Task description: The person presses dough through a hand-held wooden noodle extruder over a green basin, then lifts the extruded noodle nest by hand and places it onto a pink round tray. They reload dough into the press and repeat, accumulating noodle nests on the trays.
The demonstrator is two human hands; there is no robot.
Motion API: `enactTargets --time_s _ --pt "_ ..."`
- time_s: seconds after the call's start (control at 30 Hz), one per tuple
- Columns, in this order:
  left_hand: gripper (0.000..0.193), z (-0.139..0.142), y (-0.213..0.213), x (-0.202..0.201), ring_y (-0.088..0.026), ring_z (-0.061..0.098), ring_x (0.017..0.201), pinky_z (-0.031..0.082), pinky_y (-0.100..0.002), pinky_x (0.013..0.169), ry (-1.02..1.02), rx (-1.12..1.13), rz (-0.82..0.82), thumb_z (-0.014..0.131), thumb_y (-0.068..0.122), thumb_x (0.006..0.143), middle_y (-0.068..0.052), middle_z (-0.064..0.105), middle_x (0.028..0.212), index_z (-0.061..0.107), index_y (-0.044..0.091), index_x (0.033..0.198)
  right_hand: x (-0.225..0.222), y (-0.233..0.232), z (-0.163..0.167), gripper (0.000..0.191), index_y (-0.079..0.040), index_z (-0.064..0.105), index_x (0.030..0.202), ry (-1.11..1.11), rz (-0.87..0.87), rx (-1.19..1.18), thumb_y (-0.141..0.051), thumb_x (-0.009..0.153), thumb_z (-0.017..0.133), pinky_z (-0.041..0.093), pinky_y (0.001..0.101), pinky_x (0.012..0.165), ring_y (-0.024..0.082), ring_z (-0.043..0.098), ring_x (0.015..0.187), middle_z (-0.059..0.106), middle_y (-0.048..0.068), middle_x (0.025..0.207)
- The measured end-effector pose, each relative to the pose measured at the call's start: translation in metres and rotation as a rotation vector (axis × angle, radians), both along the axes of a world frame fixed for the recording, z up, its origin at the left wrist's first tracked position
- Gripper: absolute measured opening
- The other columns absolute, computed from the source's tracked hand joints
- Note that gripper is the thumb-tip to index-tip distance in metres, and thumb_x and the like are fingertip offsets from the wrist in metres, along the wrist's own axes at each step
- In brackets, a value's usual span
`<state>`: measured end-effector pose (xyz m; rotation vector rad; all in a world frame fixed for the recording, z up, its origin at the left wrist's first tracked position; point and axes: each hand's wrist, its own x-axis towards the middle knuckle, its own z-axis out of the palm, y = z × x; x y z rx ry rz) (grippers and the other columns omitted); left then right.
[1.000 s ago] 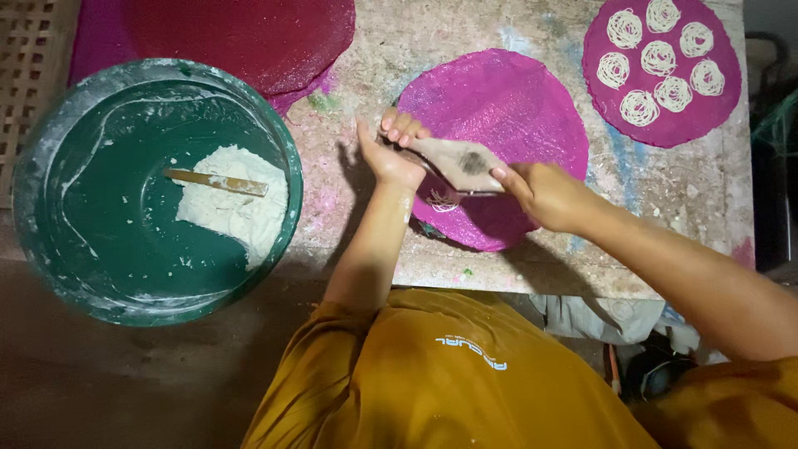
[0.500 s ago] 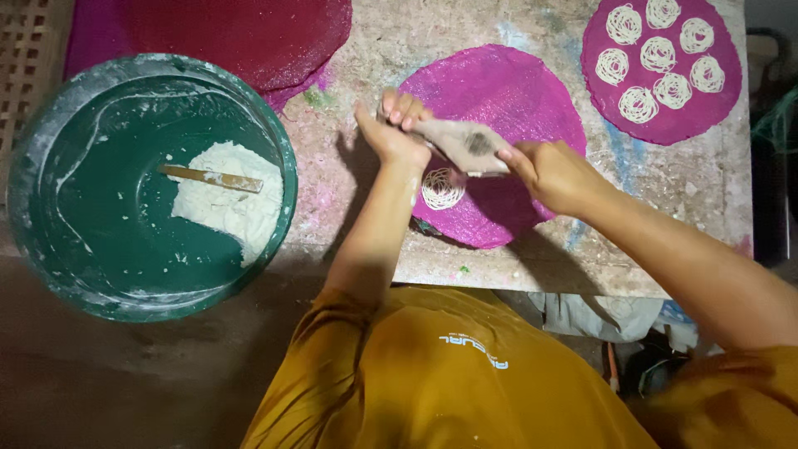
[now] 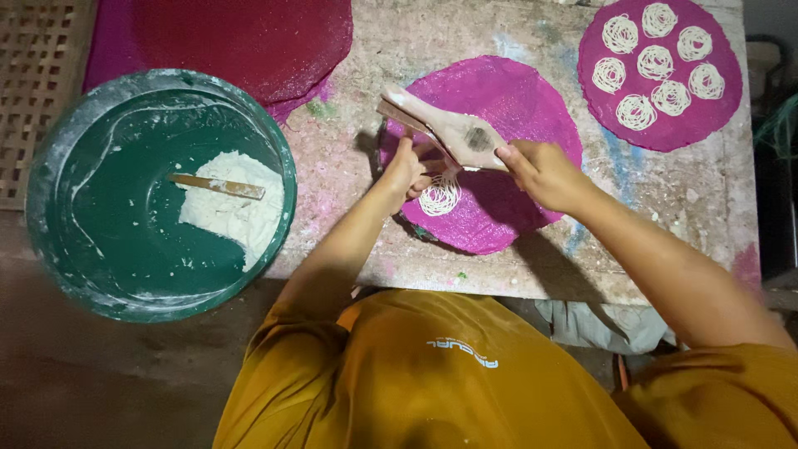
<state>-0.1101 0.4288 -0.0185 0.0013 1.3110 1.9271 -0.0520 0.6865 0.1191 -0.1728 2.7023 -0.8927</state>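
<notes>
Both hands, left [image 3: 405, 169] and right [image 3: 540, 170], grip the wooden press [image 3: 445, 129] above the noodle coil [image 3: 440, 196].

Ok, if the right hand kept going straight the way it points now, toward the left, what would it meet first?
Probably the left hand. The right hand grips the wooden press and points left across the pink mat; the other hand holds the same press just beyond the noodle coil. Relative heights are unclear.
</notes>
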Motion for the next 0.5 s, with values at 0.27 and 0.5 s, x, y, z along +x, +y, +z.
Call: enactTargets --time_s 0.27,0.5 --pt "0.072 0.017 -0.018 0.035 -0.012 0.037 0.041 0.034 -0.028 0.036 0.604 -0.800 -0.181 0.026 0.047 0.106 -0.013 0.074 0.090 0.008 0.014 0.166 -0.006 0.020 -0.030 0.060 -0.004 0.062 0.086 0.112 -0.125 -0.133 -0.051 0.111 0.036 0.046 0.0399 0.057 0.022 0.058 0.057 0.058 0.007 0.062" --pt "0.059 0.082 -0.056 0.071 -0.024 0.062 0.052 0.053 -0.040 0.052 1.360 -1.022 -0.191 0.057 0.020 0.100 -0.010 0.072 0.078 0.042 0.014 0.157 0.004 0.015 -0.001 0.053 -0.007 0.061 0.093 0.087 -0.135 -0.243 -0.052 0.110 0.038 0.045 0.0344 0.051 0.015 0.055 0.055 0.056 0.005 0.063"
